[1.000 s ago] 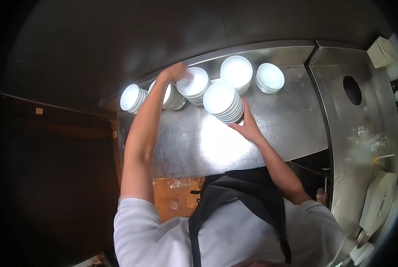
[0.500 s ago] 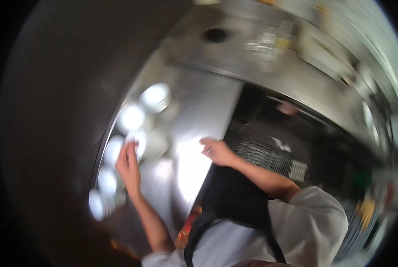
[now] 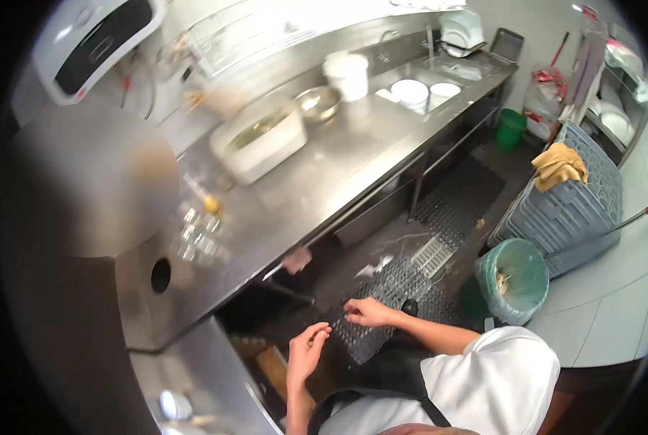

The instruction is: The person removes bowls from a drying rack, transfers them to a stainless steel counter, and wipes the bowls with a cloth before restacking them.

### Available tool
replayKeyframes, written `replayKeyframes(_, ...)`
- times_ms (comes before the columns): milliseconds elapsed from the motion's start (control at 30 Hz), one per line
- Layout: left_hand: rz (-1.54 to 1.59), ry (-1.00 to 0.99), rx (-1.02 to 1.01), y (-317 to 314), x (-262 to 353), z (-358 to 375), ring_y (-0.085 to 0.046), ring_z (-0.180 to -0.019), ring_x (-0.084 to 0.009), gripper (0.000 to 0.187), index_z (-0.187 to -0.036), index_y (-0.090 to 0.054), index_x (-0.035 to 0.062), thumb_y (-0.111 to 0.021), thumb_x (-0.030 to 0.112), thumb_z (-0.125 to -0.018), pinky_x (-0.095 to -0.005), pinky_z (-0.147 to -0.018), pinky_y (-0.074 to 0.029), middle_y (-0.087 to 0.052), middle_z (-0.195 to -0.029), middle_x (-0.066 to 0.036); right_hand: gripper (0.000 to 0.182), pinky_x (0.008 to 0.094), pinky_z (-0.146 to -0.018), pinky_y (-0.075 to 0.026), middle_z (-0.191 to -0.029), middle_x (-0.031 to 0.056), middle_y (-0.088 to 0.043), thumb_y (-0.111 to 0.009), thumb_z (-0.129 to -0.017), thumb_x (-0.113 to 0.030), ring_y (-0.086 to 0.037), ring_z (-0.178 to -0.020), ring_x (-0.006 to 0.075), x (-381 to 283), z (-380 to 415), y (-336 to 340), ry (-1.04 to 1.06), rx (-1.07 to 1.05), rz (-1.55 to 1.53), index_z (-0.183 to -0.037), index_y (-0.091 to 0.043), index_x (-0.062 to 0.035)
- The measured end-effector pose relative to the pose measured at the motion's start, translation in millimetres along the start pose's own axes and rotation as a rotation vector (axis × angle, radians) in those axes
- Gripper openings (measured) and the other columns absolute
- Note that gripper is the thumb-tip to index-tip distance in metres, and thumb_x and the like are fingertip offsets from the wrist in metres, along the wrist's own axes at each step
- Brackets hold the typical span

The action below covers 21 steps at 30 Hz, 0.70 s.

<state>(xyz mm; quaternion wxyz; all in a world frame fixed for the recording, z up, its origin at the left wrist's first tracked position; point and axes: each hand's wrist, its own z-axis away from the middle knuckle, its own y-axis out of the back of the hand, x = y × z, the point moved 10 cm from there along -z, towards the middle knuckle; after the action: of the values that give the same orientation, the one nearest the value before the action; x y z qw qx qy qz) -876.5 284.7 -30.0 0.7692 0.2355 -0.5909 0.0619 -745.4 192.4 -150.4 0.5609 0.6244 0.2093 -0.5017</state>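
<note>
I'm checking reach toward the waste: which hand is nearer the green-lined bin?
Right. The right hand hangs over the black floor mat, on the side of the green-lined bin; the left hand is farther away, by the steel counter.

Both hands, left hand and right hand, hover over the floor mat; the counter lies beyond them, a bin probably floor-standing to their right.

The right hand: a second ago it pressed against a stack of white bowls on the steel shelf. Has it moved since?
Yes. The right hand has left the bowls and now hangs empty, open, over the black floor mat, beside the left hand.
</note>
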Motion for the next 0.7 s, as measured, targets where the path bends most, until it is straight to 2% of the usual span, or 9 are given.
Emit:
replayKeyframes(100,-0.245,-0.198,-0.124,-80.9,61.2,-91.8,-0.069,-0.093,-0.0222,0.023,-0.111,-0.065,0.0007,-0.059,0.012,-0.093,-0.0307,-0.080,-0.053,-0.070,-0.103,-0.016,0.039,0.0413,-0.080,-0.053,-0.096,0.0169,-0.070,-0.065,-0.086,-0.032,-0.067,-0.089,0.0339,79.5,17.7,97.4,-0.103,0.065,0.196,-0.115,-0.060,-0.0052)
replayKeyframes(200,-0.312,-0.358,-0.294,-171.4,119.9,-164.7,-0.068,-0.094,-0.0287,0.024,-0.112,-0.064,0.0015,-0.060,0.015,-0.092,-0.0338,-0.080,-0.052,-0.068,-0.105,-0.017,0.041,0.0405,-0.079,-0.052,-0.095,0.0166,-0.069,-0.067,-0.085,-0.031,-0.067,-0.089,0.0326,129.9,65.3,225.8,-0.242,0.299,0.101,-0.116,-0.060,-0.0047)
replayKeyframes(367,-0.362,-0.411,-0.597,-298.3,176.3,-254.0,-0.066,-0.098,-0.0332,0.027,-0.115,-0.063,0.0037,-0.057,0.019,-0.093,-0.0378,-0.082,-0.052,-0.067,-0.110,-0.018,0.036,0.0370,-0.074,-0.054,-0.092,0.0161,-0.070,-0.069,-0.083,-0.021,-0.070,-0.083,0.0270,200.8,167.2,400.3,-0.434,0.777,0.076,-0.112,-0.061,-0.0009)
replayKeyframes(400,-0.365,-0.428,-0.637,-319.8,180.1,-270.1,-0.066,-0.098,-0.0337,0.028,-0.115,-0.063,0.0034,-0.057,0.019,-0.093,-0.0380,-0.083,-0.052,-0.067,-0.110,-0.018,0.038,0.0380,-0.075,-0.054,-0.090,0.0179,-0.070,-0.069,-0.082,-0.025,-0.069,-0.084,0.0299,208.7,189.6,423.2,-0.460,0.866,0.004,-0.111,-0.061,-0.0004)
replayKeyframes(500,-0.361,-0.546,-0.715,-370.5,189.3,-326.0,-0.064,-0.099,-0.0354,0.029,-0.115,-0.063,0.0020,-0.056,0.021,-0.094,-0.0389,-0.086,-0.050,-0.066,-0.110,-0.018,0.033,0.0331,-0.072,-0.055,-0.087,0.0139,-0.070,-0.070,-0.082,-0.015,-0.069,-0.078,0.0201,241.6,238.4,460.9,-0.492,1.091,-0.108,-0.110,-0.061,0.0002)
replayKeyframes(533,-0.376,-0.557,-0.701,-384.1,194.6,-345.1,-0.067,-0.098,-0.0300,0.028,-0.113,-0.064,-0.0002,-0.058,0.019,-0.093,-0.0354,-0.085,-0.051,-0.068,-0.107,-0.017,0.032,0.0323,-0.071,-0.054,-0.086,0.0126,-0.070,-0.070,-0.083,-0.014,-0.069,-0.077,0.0185,257.5,246.1,467.8,-0.504,1.148,-0.152,-0.109,-0.061,0.0006)
replayKeyframes(600,-0.368,-0.564,-0.697,-407.3,204.0,-385.1,-0.067,-0.098,-0.0293,0.028,-0.112,-0.064,0.0001,-0.058,0.019,-0.094,-0.0346,-0.085,-0.051,-0.068,-0.107,-0.017,0.029,0.0308,-0.069,-0.054,-0.085,0.0107,-0.070,-0.069,-0.084,-0.013,-0.068,-0.075,0.0163,287.3,234.8,485.1,-0.516,1.103,-0.174,-0.108,-0.061,0.0013)
replayKeyframes(667,-0.340,-0.436,-0.742,-427.1,214.6,-424.1,-0.068,-0.097,-0.0282,0.028,-0.113,-0.065,0.0004,-0.059,0.020,-0.094,-0.0338,-0.085,-0.051,-0.068,-0.108,-0.016,0.027,0.0289,-0.068,-0.053,-0.083,0.0091,-0.069,-0.067,-0.085,-0.013,-0.067,-0.074,0.0138,296.9,216.9,515.6,-0.497,1.066,-0.230,-0.107,-0.061,0.0020)
replayKeyframes(700,-0.278,-0.455,-0.745,-438.6,217.1,-445.0,-0.068,-0.097,-0.0235,0.028,-0.114,-0.064,0.0004,-0.058,0.019,-0.095,-0.0315,-0.085,-0.052,-0.070,-0.107,-0.014,0.026,0.0277,-0.067,-0.053,-0.082,0.0084,-0.068,-0.066,-0.086,-0.012,-0.066,-0.073,0.0124,290.2,199.1,550.4,-0.463,1.058,-0.275,-0.107,-0.060,0.0023)
